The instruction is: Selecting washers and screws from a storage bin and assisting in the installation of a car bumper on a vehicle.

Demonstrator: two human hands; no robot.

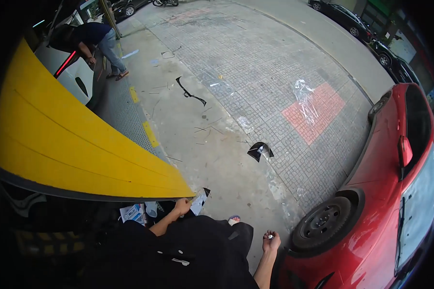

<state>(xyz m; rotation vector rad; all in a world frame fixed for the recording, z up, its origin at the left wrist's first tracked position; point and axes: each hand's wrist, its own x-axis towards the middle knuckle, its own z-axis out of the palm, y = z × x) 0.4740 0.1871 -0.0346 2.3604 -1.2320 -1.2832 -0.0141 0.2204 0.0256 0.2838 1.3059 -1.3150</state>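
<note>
Two bare hands of one person are showing. The left hand [182, 207] is reaching to the lower tip of one yellow panel [82, 130], just beside one white-and-black sheet [198, 202]. The right hand [272, 243] is hanging near one red car [371, 231], its fingers clamping one small shiny object [270, 236]. Two of the car's wheels are showing. On the ground, one long black strip [190, 91] and one shorter black piece [260, 151] are lying well apart; crumpled clear film [305, 98] is lying on the paving. One co-worker [99, 41] is bending over one white car [74, 74].

The left fingers are blurring into the panel's edge and the sheet, so I cannot tell whether they are gripping. The fist is hiding most of the shiny object, leaving its kind unclear. The panel is covering part of the white car, shadow is obscuring things beneath the panel, including one half-hidden white-and-blue package [132, 214], and the dark rim is cutting off the red car.
</note>
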